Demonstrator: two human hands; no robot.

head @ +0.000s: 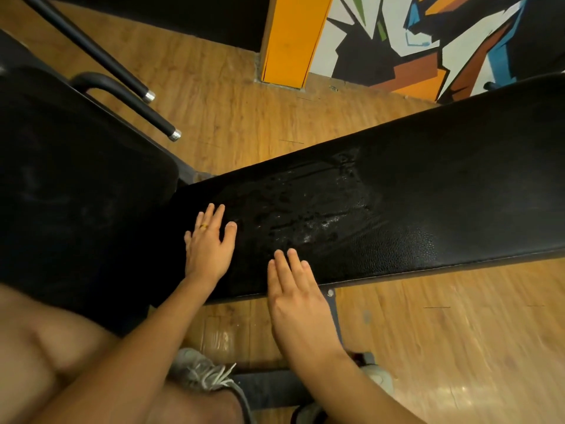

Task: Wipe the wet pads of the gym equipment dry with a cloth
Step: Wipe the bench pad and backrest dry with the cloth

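A long black bench pad [428, 194] runs from the centre to the right edge, with a patch of water drops [308, 215] shining on its middle. My left hand [208, 243], with a gold ring, lies flat and open on the pad just left of the wet patch. My right hand [298, 295] hovers open over the pad's near edge, its fingers pointing at the wet patch and holding nothing. A second black pad [76, 185] fills the left side. No cloth is in view.
Two black handle bars with metal end caps [162, 125] jut out above the left pad. An orange pillar [290, 38] and a painted wall stand at the back. The wooden floor [458, 332] surrounds the bench; a grey shoe [198, 371] shows below.
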